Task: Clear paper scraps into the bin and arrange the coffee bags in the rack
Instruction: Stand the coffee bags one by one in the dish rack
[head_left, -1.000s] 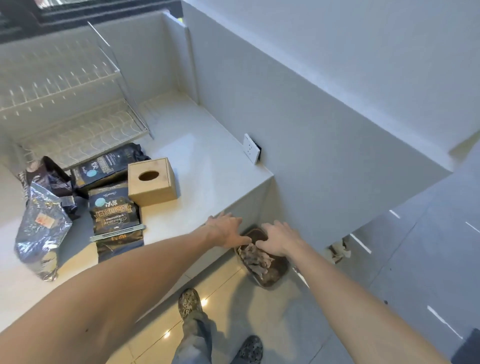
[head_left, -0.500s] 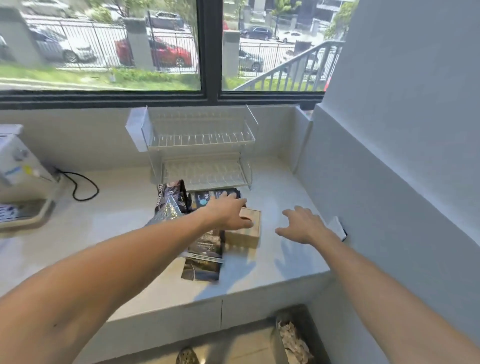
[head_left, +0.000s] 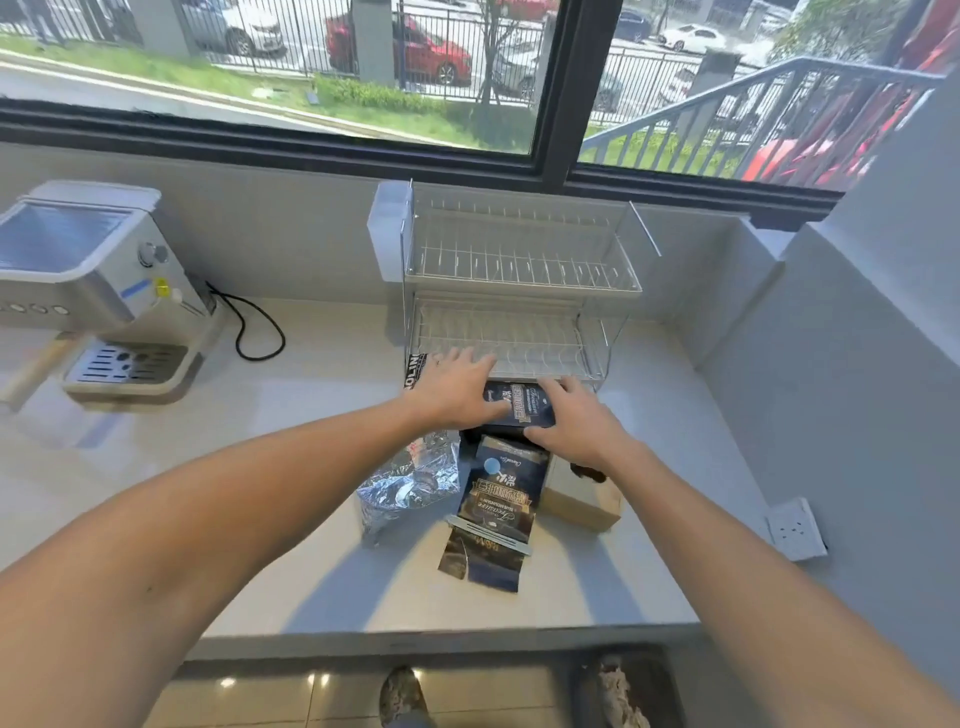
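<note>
A dark blue coffee bag (head_left: 517, 405) lies in front of the empty two-tier wire rack (head_left: 519, 291). My left hand (head_left: 454, 387) rests on its left side and my right hand (head_left: 574, 421) on its right side, fingers spread around it. A second dark blue coffee bag (head_left: 498, 499) lies nearer me, over a folded dark bag (head_left: 480, 564). A crumpled silver foil bag (head_left: 405, 486) sits to its left. Another dark bag (head_left: 415, 366) peeks out behind my left hand. The bin (head_left: 654, 686) on the floor holds paper scraps (head_left: 618, 691).
A wooden tissue box (head_left: 582, 499) sits right of the bags, partly under my right wrist. A coffee machine (head_left: 88, 291) with a black cord (head_left: 249, 332) stands at the left. A wall socket (head_left: 795, 527) is on the right wall. My shoe (head_left: 402, 696) shows below the counter edge.
The view rose from the floor bin to the counter. Both hands left the bin, moved forward past the tissue box and closed in on the far coffee bag by the rack.
</note>
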